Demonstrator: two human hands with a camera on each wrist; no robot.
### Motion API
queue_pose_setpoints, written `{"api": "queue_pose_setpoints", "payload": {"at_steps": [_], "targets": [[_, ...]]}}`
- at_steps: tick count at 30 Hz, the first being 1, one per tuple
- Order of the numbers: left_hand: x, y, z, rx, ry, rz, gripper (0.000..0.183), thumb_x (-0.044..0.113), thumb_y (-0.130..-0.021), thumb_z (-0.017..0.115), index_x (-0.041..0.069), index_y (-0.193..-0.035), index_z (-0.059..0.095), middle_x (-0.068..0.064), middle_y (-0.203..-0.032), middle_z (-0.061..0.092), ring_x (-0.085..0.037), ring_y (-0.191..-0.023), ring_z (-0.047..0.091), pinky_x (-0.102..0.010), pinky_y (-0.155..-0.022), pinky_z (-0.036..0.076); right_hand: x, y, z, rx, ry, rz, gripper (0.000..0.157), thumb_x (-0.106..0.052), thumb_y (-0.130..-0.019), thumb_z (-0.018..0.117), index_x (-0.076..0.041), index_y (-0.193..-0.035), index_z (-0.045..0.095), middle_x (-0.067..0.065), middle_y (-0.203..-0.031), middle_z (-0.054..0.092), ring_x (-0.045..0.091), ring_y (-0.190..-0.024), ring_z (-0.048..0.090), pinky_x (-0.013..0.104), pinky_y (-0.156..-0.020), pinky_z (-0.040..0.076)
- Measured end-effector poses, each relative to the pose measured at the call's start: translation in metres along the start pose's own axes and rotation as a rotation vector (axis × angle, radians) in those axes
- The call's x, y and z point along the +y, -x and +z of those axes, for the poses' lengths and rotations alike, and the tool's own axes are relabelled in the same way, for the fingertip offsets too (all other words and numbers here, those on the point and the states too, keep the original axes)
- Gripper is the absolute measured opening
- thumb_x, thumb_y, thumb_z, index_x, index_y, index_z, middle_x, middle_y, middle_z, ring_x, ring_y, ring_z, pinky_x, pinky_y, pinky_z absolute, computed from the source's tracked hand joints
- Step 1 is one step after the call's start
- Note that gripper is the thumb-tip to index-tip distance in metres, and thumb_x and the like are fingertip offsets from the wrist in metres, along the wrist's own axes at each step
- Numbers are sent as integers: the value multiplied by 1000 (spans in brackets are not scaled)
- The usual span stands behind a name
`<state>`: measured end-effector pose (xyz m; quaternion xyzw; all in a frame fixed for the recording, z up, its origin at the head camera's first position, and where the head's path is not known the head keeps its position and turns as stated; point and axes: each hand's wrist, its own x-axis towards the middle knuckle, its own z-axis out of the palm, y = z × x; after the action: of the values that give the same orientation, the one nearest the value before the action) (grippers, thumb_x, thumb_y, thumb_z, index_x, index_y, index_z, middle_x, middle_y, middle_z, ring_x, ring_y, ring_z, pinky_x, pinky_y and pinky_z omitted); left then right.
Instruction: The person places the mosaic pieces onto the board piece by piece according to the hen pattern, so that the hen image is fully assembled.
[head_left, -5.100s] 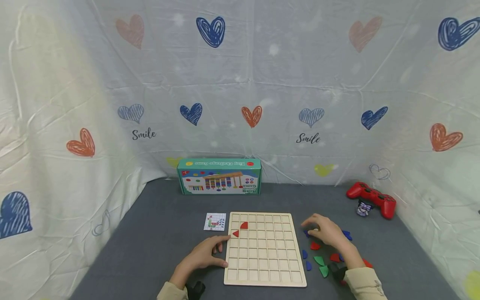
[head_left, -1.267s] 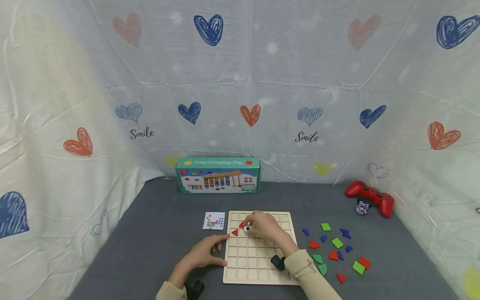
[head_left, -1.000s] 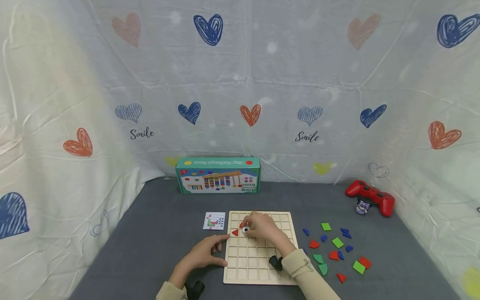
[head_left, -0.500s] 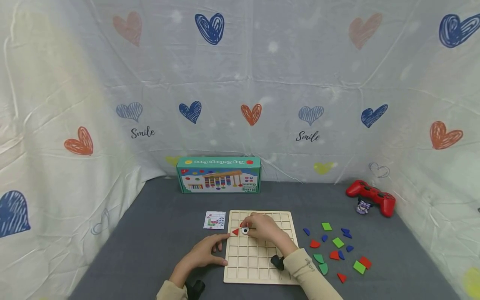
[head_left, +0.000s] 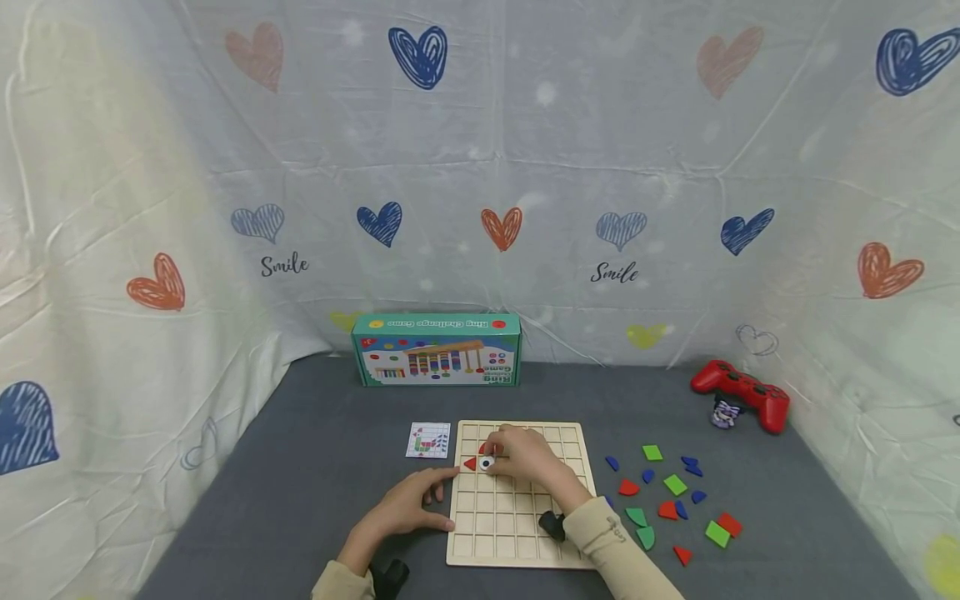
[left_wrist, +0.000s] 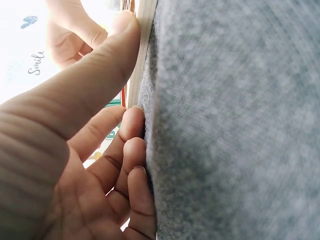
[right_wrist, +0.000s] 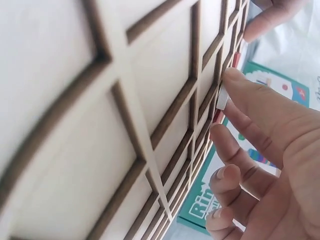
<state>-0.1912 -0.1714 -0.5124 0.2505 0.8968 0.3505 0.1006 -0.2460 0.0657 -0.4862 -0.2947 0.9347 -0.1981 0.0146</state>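
Observation:
My right hand (head_left: 525, 454) is over the upper left of a wooden grid board (head_left: 495, 525), pinching a white tile with a black eye dot (head_left: 486, 464) between thumb and finger. The tile sits at a cell just right of a red triangle (head_left: 470, 464) and below a red rounded piece (head_left: 482, 449), which my fingers partly cover. In the right wrist view, the tile's white edge (right_wrist: 222, 98) shows under my thumb. My left hand (head_left: 408, 504) rests at the board's left side, thumb and index finger spread apart and touching its edge; its other fingers are loosely bent.
A small pattern card (head_left: 428, 440) lies left of the board. Loose blue, red, green and lime pieces, such as a lime square (head_left: 675, 485), are scattered to the right. Farther back are a green game box (head_left: 437, 350) and a red game controller (head_left: 742, 393).
My right hand has come from the loose pieces on the right to the board with the eye tile, then shifted it slightly left and down beside the red triangle. My left hand has stayed put.

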Motion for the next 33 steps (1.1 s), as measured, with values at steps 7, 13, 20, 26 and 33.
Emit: {"api": "queue_pose_setpoints", "payload": {"at_steps": [7, 13, 20, 26, 33], "targets": [[-1, 0, 0, 1, -3, -9, 76, 39, -69, 80, 12, -133, 51, 3, -84, 50, -7, -67, 39, -23, -60, 33, -1, -1, 2, 1, -19, 18, 22, -29, -76, 76, -18, -93, 69, -7, -84, 62, 5, -70, 52, 26, -64, 42], [0, 0, 0, 1, -10, -13, 76, 40, -69, 79, 12, -133, 51, 3, -84, 49, -7, -67, 39, -23, -60, 33, -1, -1, 1, 14, -19, -4, 16, -25, -78, 74, -18, -92, 69, -5, -87, 64, 10, -78, 59, 30, -68, 44], [0, 0, 0, 0, -10, -23, 76, 40, -69, 79, 12, -134, 51, 3, -84, 49, -7, -68, 39, -23, -61, 33, -1, -4, 0, 2, -50, 2, 17, -21, -78, 74, -18, -94, 68, -3, -86, 64, 9, -73, 56, 28, -64, 43], [0, -1, 0, -5, -10, -19, 76, 40, -69, 79, 12, -133, 51, 3, -84, 49, -7, -68, 40, -23, -61, 32, 0, -5, 0, -23, -35, 13, 26, -25, -79, 73, -18, -104, 68, -3, -85, 62, 7, -68, 51, 26, -60, 41], [-1, -1, -1, -8, -6, -15, 76, 39, -69, 79, 12, -134, 50, 3, -84, 49, -7, -67, 39, -23, -61, 33, 2, -6, 1, -48, -42, 18, 31, -27, -82, 71, -17, -111, 67, -5, -76, 57, 6, -62, 47, 24, -56, 38]]}}
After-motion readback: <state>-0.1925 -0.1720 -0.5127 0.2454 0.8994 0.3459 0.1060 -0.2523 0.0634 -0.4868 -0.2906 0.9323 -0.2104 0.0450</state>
